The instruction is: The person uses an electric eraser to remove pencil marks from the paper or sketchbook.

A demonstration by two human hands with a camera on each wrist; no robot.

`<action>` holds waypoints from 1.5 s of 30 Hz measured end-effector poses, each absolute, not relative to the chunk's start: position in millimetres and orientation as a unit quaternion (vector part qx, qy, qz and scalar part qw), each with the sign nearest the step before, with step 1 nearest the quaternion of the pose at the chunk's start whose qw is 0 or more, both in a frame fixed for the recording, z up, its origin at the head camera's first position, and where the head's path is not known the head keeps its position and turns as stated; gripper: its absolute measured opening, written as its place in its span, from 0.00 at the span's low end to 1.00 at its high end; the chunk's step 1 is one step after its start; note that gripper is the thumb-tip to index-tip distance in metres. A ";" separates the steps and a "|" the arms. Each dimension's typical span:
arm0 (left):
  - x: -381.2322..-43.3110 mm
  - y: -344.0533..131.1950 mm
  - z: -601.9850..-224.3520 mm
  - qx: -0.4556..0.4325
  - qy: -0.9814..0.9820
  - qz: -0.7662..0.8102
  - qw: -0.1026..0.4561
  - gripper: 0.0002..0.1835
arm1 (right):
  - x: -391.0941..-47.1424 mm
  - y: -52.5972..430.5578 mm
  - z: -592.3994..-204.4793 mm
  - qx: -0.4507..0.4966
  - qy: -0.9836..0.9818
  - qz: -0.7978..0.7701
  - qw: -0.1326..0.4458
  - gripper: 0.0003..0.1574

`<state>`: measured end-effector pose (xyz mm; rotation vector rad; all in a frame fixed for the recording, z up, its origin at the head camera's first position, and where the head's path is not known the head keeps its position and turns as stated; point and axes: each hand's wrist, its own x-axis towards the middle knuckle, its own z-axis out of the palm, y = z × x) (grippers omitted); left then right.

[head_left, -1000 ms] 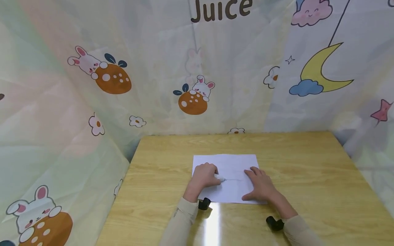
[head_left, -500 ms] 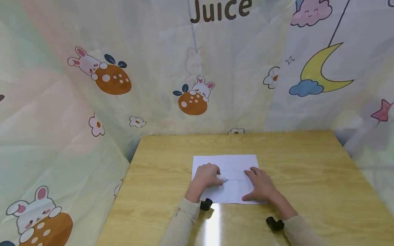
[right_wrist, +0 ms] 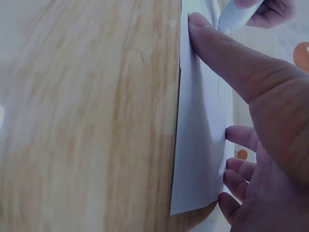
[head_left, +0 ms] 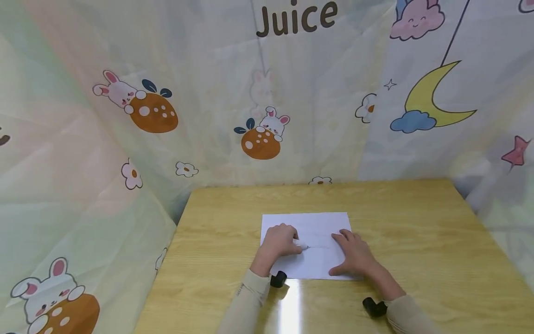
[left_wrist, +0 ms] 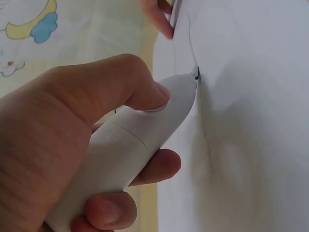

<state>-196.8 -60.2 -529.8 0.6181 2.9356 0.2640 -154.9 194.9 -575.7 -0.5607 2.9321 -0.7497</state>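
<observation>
My left hand (head_left: 278,243) grips a white utility knife (left_wrist: 140,130), its thumb pressed along the top near the front and the other fingers curled beneath. The knife's small dark tip touches a white sheet of paper (head_left: 308,222), where a thin line (left_wrist: 190,41) runs through the surface on both sides of the tip. My right hand (head_left: 355,254) rests on the right part of the sheet with fingers and thumb spread. In the right wrist view, the thumb (right_wrist: 227,50) lies across the paper's near side, and the knife shows beyond it.
The sheet lies on a wood-grain table (head_left: 208,232). Behind and to the left hangs a pale cloth backdrop (head_left: 200,93) printed with rabbits, flowers and a moon. Black wrist cameras (head_left: 374,307) sit at both sleeves.
My left hand and the knife have shifted slightly to the right along the paper's line, mostly in the first half second. My right hand stays in place; the head view has tilted up a little.
</observation>
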 end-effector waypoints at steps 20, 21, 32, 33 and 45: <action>-198.6 -62.4 -528.9 0.221 0.968 0.090 0.077 0.08 | -152.8 189.6 -572.0 -0.178 0.951 -0.248 0.053 0.67; -198.4 -61.6 -529.6 0.226 0.967 0.094 0.076 0.08 | -152.5 189.6 -572.9 -0.179 0.951 -0.247 0.048 0.67; -202.7 -56.7 -529.1 0.225 0.967 0.099 0.071 0.09 | -156.4 191.6 -573.4 -0.178 0.951 -0.252 0.032 0.67; -202.7 -56.3 -529.6 0.224 0.967 0.099 0.073 0.09 | -156.3 192.1 -573.3 -0.176 0.951 -0.250 0.031 0.67; -201.5 -53.3 -524.1 0.226 0.968 0.092 0.065 0.07 | -154.8 192.8 -569.7 -0.168 0.954 -0.246 0.044 0.67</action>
